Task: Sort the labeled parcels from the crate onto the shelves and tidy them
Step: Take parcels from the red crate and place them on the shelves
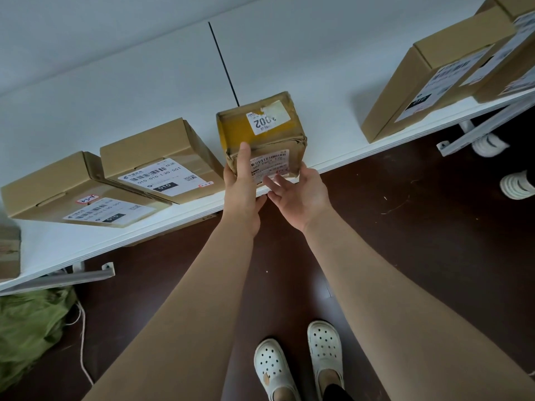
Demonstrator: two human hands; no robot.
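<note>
Taped parcel 002 (pixel 269 134), on shelf (pixel 333 111): left hand (pixel 241 180) flat against near face, right hand (pixel 301 195) spread loose beside it; best pushed squarely, label outward.

Wide bare stretch of white shelf (pixel 341 117) between the centre taped parcel (pixel 262 134) and the upper-right box stack (pixel 419 88). Left of the parcel there's hardly any gap, brown boxes (pixel 162 160) crowd the frame's left. Dark floor (pixel 405 227) below the shelf edge is open.

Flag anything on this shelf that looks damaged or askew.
The middle parcel is crumpled and heavily taped, and its top label is torn. At left, the upper carton lies tilted, overlapping the lower carton.
</note>
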